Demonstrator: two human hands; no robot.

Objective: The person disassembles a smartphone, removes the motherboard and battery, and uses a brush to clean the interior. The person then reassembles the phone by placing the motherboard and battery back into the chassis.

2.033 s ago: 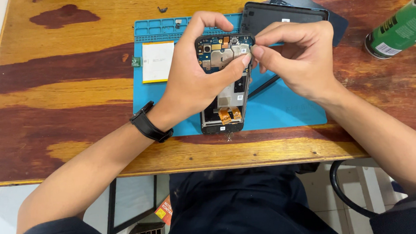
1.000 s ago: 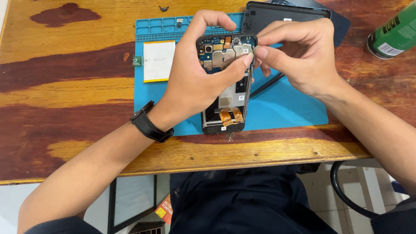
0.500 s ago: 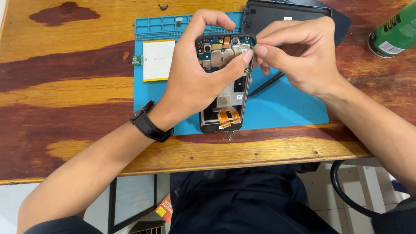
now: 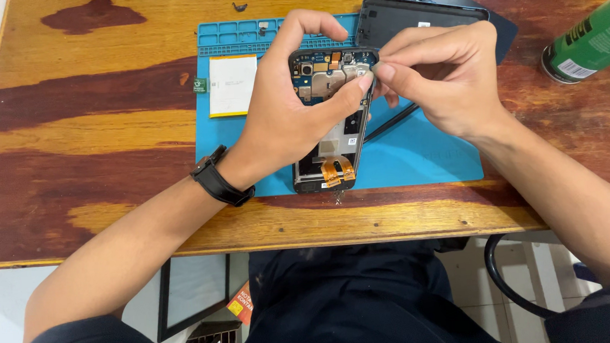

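Observation:
An opened smartphone [image 4: 331, 132] with its back cover off shows its circuit board and orange flex cables. My left hand [image 4: 295, 113] grips it around the upper half, thumb pressed on the top right corner, above the blue repair mat [image 4: 423, 162]. My right hand [image 4: 439, 81] pinches its fingertips together at the phone's top right edge, touching my left thumb; whatever small part it may hold is hidden. A black watch sits on my left wrist [image 4: 218, 179].
A white-and-yellow flat battery [image 4: 232, 85] lies on the mat's left part. The black back cover [image 4: 415, 16] rests at the mat's top right. A thin dark tool [image 4: 394, 121] lies under my right hand. A green can [image 4: 590, 42] lies at far right on the wooden table [image 4: 81, 141].
The phone has shifted slightly in my left hand. My right fingertips stay pinched at the top right corner with only small movement.

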